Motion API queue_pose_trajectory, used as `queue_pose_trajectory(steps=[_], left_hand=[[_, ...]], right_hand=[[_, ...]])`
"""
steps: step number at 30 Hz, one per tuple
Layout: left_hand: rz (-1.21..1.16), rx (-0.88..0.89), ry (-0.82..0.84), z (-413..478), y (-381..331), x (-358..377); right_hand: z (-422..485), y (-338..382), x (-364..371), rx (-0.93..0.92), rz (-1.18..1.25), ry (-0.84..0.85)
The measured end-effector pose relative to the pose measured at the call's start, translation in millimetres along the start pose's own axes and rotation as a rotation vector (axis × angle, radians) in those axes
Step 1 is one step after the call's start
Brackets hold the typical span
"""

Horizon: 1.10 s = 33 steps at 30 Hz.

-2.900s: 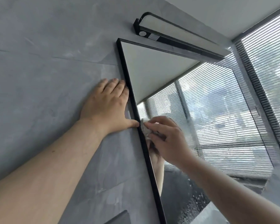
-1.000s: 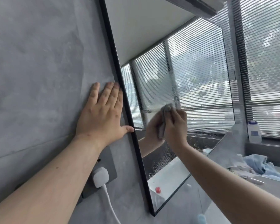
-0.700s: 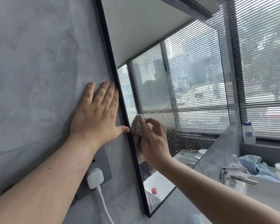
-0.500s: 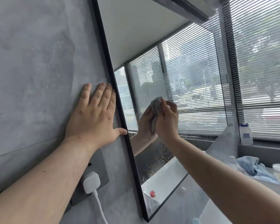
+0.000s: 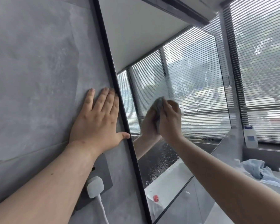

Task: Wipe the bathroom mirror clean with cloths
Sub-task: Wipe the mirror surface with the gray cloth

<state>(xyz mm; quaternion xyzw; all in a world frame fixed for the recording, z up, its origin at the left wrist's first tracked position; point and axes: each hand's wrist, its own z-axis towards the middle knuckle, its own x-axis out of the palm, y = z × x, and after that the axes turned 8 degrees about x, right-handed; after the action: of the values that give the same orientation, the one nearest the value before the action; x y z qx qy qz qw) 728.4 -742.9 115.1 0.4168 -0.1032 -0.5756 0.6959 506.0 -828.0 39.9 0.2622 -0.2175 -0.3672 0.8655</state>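
A person's view of a wall-mounted bathroom mirror (image 5: 144, 38) in a thin black frame, seen at a sharp angle from its left edge. The left hand (image 5: 97, 123) lies flat on the grey wall (image 5: 36, 70) just beside the frame, its fingers straight and together and its thumb tip touching the frame. To its right, the right hand (image 5: 170, 122) bunches a small grey cloth (image 5: 158, 107) in curled fingers and presses it against the glass, meeting its own reflection. Just below the right hand the glass is speckled with water droplets (image 5: 162, 159); above it the surface looks hazy and streaked, so much wiping probably remains. The cloth looks soft, light and limp, best held wadded in the palm so that a broad pad meets the glass. The mirror is rigid, smooth and probably slippery where wet, and breakable, so it calls for even, moderate pressure rather than force at its edges. Below the left hand, a white plug (image 5: 95, 186) sits in a wall socket, worth keeping dry. Far right of the right hand and lower, a crumpled blue cloth (image 5: 255, 168) lies near a white bottle (image 5: 250, 137).
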Motion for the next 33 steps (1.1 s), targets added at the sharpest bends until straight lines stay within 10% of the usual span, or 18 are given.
queue_pose_trajectory(steps=[5,16,27,33], left_hand=[[-0.012,0.004,0.004,0,0,-2],[-0.037,0.027,-0.028,-2,1,-2],[-0.037,0.014,0.007,-1,1,-5],[-0.025,0.024,-0.002,-2,0,-5]], right_hand=[[-4,46,8,-0.452,-0.195,-0.047],[54,-29,-19,0.612,-0.049,-0.116],[53,67,15,-0.049,-0.002,-0.021],[73,59,18,-0.061,-0.052,-0.077]])
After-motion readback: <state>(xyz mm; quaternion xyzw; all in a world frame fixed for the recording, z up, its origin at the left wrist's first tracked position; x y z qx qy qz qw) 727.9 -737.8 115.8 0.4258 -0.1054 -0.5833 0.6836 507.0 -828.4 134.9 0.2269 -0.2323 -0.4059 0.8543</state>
